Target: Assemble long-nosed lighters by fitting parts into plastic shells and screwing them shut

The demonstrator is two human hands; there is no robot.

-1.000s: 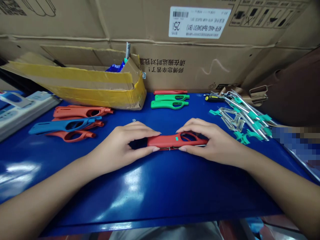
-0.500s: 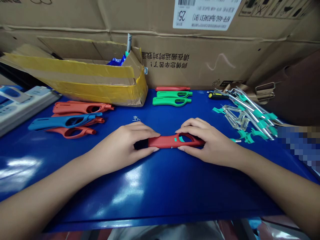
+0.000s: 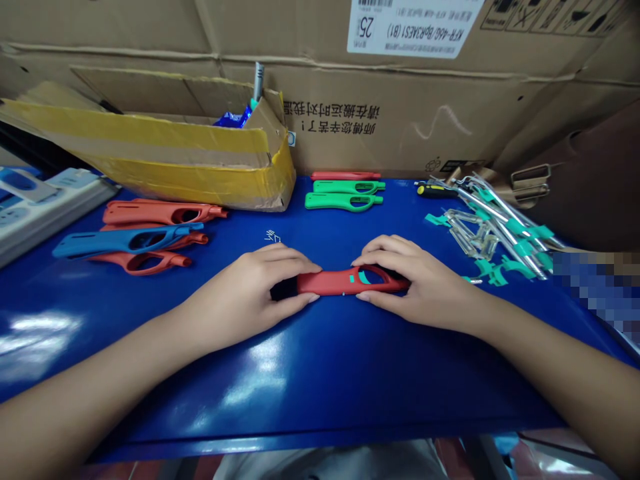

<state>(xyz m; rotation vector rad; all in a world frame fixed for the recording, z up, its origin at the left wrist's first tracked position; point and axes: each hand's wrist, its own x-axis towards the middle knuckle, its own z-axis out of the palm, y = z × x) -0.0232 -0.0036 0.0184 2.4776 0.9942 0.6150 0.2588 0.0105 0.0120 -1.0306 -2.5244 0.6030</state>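
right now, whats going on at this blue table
A person holds a red casing flat on the blue table with both hands: the left hand pinches its narrow end, the right hand covers its looped end. More red and blue casings lie to the left, green casings at the back, metal rods with teal parts on the right.
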